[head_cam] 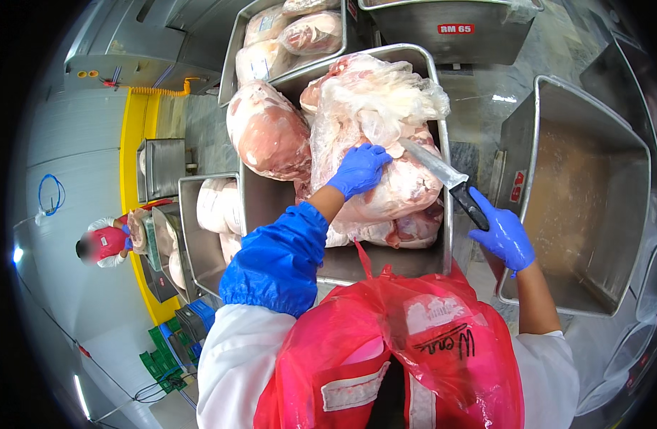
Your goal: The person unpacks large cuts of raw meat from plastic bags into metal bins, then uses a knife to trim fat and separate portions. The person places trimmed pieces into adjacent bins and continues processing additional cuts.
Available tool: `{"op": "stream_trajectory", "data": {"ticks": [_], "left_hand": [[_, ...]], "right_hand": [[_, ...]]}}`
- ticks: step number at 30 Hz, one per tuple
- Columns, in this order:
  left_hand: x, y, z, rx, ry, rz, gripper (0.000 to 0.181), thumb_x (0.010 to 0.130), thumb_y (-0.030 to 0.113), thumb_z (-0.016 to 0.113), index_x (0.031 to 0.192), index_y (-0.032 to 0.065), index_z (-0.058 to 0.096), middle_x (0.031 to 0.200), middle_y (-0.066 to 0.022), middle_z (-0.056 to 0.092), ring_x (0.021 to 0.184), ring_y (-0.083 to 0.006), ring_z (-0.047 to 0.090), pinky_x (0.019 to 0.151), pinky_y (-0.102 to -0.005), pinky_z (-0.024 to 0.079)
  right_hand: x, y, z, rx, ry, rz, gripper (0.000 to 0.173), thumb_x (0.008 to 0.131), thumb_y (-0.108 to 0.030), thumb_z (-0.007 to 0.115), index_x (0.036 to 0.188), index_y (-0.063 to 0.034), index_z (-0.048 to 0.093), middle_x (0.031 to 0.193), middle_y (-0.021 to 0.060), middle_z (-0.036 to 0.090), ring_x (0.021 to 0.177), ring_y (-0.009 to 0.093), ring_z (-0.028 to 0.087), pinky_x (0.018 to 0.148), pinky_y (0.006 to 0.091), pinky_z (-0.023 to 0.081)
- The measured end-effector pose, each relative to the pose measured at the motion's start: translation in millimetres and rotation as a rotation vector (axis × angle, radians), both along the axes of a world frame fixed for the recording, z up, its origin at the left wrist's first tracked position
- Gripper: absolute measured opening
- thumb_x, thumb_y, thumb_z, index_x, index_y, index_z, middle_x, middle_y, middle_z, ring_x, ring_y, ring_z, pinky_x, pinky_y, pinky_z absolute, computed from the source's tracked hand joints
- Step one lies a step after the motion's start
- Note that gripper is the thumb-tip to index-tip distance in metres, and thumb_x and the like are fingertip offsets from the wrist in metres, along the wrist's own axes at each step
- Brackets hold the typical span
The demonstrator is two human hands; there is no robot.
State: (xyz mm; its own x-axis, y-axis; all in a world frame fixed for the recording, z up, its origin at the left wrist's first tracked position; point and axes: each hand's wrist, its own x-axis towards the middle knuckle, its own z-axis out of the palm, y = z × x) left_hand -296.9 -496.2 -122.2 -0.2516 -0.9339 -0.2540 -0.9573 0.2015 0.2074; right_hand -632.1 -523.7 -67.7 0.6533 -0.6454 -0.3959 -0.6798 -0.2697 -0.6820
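Note:
My right hand (503, 236), in a blue glove, grips a knife (436, 163) by its black handle, the index finger stretched along it. The broad blade points up and left, its tip over a large piece of raw meat (401, 187). My left hand (362, 169), also gloved in blue, rests on this meat with curled fingers, by the edge of crumpled clear plastic film (328, 134). What lies under those fingers is hidden. The film covers the meat's upper and left parts. Beside it, another bare piece of meat (269, 131) leans on the left rim of the metal bin (344, 265).
A metal bin (591, 214) with some cloudy residue stands at right. Wrapped meat (311, 33) fills a bin behind; another metal bin (452, 37) stands beside it. Left, a bin holds pale wrapped pieces (218, 206). Farther left, a person (103, 244) handles something at another bin.

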Motion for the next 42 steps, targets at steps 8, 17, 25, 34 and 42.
{"op": "stream_trajectory", "data": {"ticks": [8,17,25,34,42], "left_hand": [[3.2,-54.0,0.4,0.043,-0.239,0.028,0.064,0.070,0.019,0.053,0.131,0.0268,0.035,0.132,-0.0041,0.038,0.112,-0.0269,0.043,0.085,-0.0461,0.036],[90.0,-96.7,-64.2,0.132,0.224,-0.026,0.049,0.068,0.012,0.051,0.117,0.0094,0.051,0.114,-0.0168,0.051,0.105,-0.0340,0.047,0.090,-0.0367,0.038],[97.8,-52.9,-62.6,-0.280,0.685,-0.117,0.036,0.071,0.015,0.051,0.106,0.0071,0.056,0.107,-0.0145,0.056,0.101,-0.0322,0.050,0.089,-0.0394,0.039],[56.8,-2.1,-25.4,-0.139,0.326,0.033,0.029,0.073,0.017,0.053,0.102,0.0109,0.058,0.094,-0.0111,0.060,0.089,-0.0289,0.055,0.079,-0.0407,0.041],[93.6,3.0,-30.1,-0.119,0.124,0.224,0.041,0.071,0.015,0.049,0.112,0.0110,0.051,0.107,-0.0122,0.052,0.096,-0.0289,0.050,0.080,-0.0431,0.040]], "right_hand": [[-15.6,3.5,42.4,-0.201,0.197,-0.002,0.063,0.070,-0.009,0.054,0.130,-0.0192,0.038,0.082,0.0189,0.052,0.075,0.038,0.054,0.066,0.0443,0.044],[30.4,21.3,94.4,-0.281,0.374,0.131,0.053,0.076,-0.013,0.053,0.127,-0.0217,0.043,0.074,0.0159,0.052,0.060,0.034,0.054,0.056,0.0421,0.045],[64.4,41.0,65.0,-0.376,0.328,0.076,0.049,0.079,-0.018,0.054,0.127,-0.0193,0.041,0.072,0.0166,0.053,0.057,0.033,0.055,0.050,0.0423,0.046],[113.8,-84.2,104.1,0.071,0.312,0.044,0.031,0.072,-0.016,0.058,0.100,-0.0064,0.061,0.078,0.0175,0.061,0.070,0.031,0.060,0.065,0.0373,0.047],[170.0,-38.1,133.4,-0.493,0.323,0.609,0.027,0.079,-0.017,0.051,0.101,-0.0012,0.054,0.082,0.0167,0.058,0.077,0.032,0.057,0.067,0.0401,0.046]]}}
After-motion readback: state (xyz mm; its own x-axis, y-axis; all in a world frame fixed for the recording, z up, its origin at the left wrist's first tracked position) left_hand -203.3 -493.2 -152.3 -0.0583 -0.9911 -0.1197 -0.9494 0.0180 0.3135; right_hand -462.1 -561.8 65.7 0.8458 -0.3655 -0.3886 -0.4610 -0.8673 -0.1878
